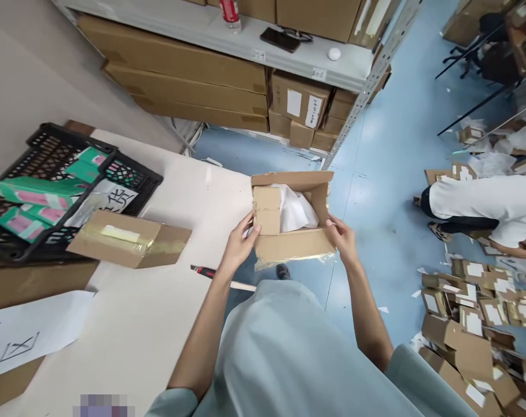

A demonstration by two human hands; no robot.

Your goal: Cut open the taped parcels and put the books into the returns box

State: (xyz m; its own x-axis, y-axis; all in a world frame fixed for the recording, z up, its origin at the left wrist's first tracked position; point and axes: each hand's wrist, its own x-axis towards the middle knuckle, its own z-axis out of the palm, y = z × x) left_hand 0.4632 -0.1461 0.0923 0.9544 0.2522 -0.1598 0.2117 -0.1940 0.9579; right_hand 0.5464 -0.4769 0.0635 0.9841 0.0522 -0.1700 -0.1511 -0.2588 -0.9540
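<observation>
An open cardboard box (295,246) is held up in front of my body, just past the table's edge. White wrapping (295,209) lies inside it, beside a brown cardboard flap (267,209) on the left. My left hand (239,243) grips the box's left side, and my right hand (344,238) grips its right side, thumb at the rim. On the white table (158,324) sits a taped cardboard box (128,238). A red and black cutter (203,271) lies near the table's edge, close to my left forearm.
A black crate (17,255) with green and pink packets stands at the left. Ahead is a metal shelf (245,41) with boxes, a phone (280,39) and a bottle (230,14). At the right, a person in white (484,200) bends near piled cartons (473,344) on the floor.
</observation>
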